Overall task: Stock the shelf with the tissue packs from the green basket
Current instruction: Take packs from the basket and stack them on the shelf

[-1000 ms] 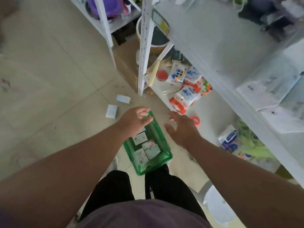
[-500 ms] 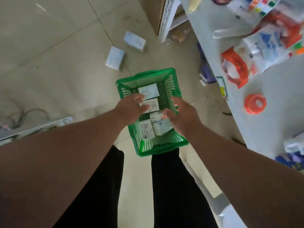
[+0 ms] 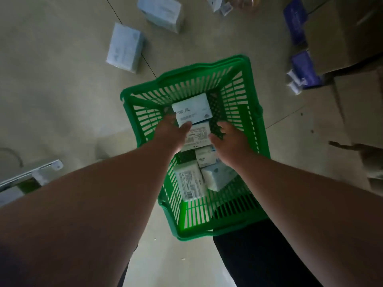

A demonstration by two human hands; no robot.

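Observation:
The green basket [image 3: 256, 129] sits on the floor in front of my legs with several white tissue packs in it. My left hand [image 3: 171, 131] reaches into it; its fingers lie along the left side of the far tissue pack [image 3: 192, 108] and its thumb presses that pack's near edge. My right hand [image 3: 230, 139] is also inside the basket, fingers spread and loosely bent, thumb beside the right edge of the second pack [image 3: 199, 136]. More packs [image 3: 189, 182] lie nearer to me. The shelf is out of view.
Two pale blue packs [image 3: 125, 47] lie loose on the tiled floor beyond the basket. Purple packs [image 3: 304, 71] and a cardboard box [image 3: 342, 34] stand at the right. A white metal rail [image 3: 31, 175] lies at the left.
I have bent further down and the basket looks much closer. My left hand moved forward from the second pack to the far pack. My right hand shifted forward alongside the second pack.

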